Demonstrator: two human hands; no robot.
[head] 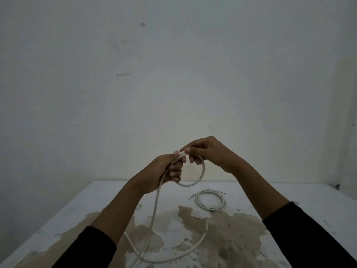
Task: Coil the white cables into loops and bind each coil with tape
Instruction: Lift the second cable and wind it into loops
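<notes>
I hold a white cable (201, 176) up above the table, bent into one small loop. My left hand (164, 171) grips the loop's left side, fingers curled round it. My right hand (204, 151) pinches the top of the loop between thumb and fingers, right beside the left thumb. The cable's loose length hangs from my left hand down to the table (108, 198) and curves across its near part. A second white cable coil (211, 202) lies flat on the table to the right, with a small pale binding at its far side.
The white table top has large worn brown patches in its middle and near part. A plain pale wall stands just behind the table's far edge. No tape roll shows in the head view.
</notes>
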